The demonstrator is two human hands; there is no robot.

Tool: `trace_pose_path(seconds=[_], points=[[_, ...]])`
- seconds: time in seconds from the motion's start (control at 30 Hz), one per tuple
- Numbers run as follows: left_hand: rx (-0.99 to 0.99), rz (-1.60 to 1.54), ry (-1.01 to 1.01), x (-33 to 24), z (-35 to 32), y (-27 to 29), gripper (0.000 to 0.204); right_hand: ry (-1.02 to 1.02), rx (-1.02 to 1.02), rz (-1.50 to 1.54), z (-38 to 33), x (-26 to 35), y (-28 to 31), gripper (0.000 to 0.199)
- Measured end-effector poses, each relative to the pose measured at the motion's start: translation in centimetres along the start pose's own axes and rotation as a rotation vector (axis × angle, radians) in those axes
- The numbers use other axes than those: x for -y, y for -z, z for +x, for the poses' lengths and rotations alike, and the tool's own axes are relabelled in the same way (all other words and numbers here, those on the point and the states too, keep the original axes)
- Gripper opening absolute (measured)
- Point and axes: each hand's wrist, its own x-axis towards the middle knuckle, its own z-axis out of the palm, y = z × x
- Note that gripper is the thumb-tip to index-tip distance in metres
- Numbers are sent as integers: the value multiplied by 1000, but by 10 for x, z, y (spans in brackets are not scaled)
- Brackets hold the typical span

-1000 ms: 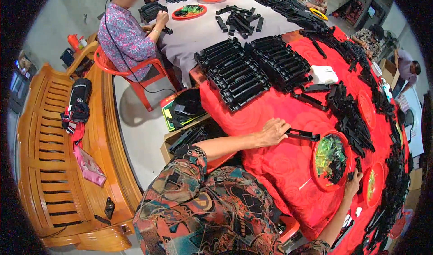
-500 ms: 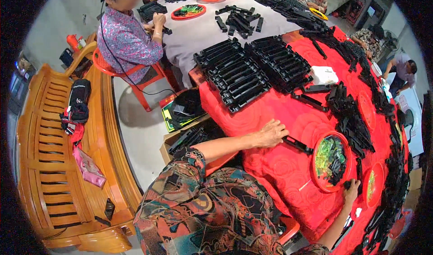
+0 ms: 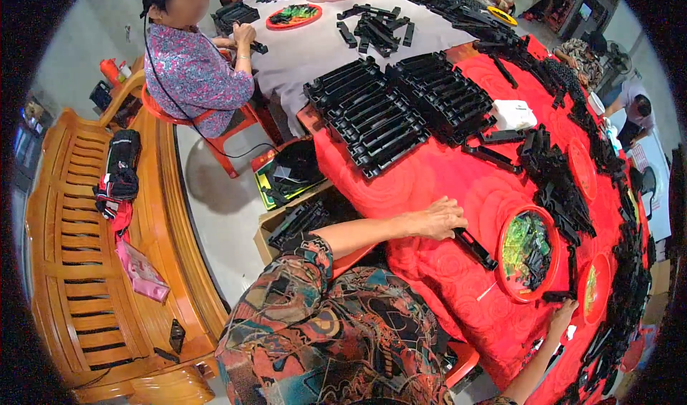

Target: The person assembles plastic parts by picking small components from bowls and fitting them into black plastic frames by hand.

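Note:
My left hand [image 3: 441, 220], closed, grips one end of a long black plastic housing [image 3: 476, 250], held at a slant over the red tablecloth. Lower right, my right hand [image 3: 562, 315] pinches a short black plastic piece [image 3: 558, 297] at its fingertips. Between the hands sits a round red tray [image 3: 501, 276] with small translucent green-yellow parts [image 3: 517, 242] and small black parts [image 3: 537, 262]. A second red tray [image 3: 603, 280] with a few yellowish bits lies just right of my right hand.
Two stacked rows of black housings [image 3: 368, 115] [image 3: 440, 97] stand at the table's far left. Loose black parts [image 3: 558, 190] heap beyond the tray, near a white packet [image 3: 514, 114]. A co-worker [image 3: 197, 76] sits far left on a red chair. A wooden bench [image 3: 136, 262] runs along the left.
My left hand has shifted slightly right, and the housing in it now tilts more steeply. My right hand has moved a little down and right, with a black piece now showing at its fingertips.

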Motion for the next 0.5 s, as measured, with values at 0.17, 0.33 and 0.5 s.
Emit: trace_pose_path(seconds=[0.17,0.33,0.5], points=[[-58,55,-119,-4,14,-9,35,124,-188,-42,-5,17,21,45],[-129,35,-32,-14,7,11,50,29,-349,247,14,132,84,27],[-160,-41,-36,-17,0,14,55,-96,-426,392,-8,187,98,20]])
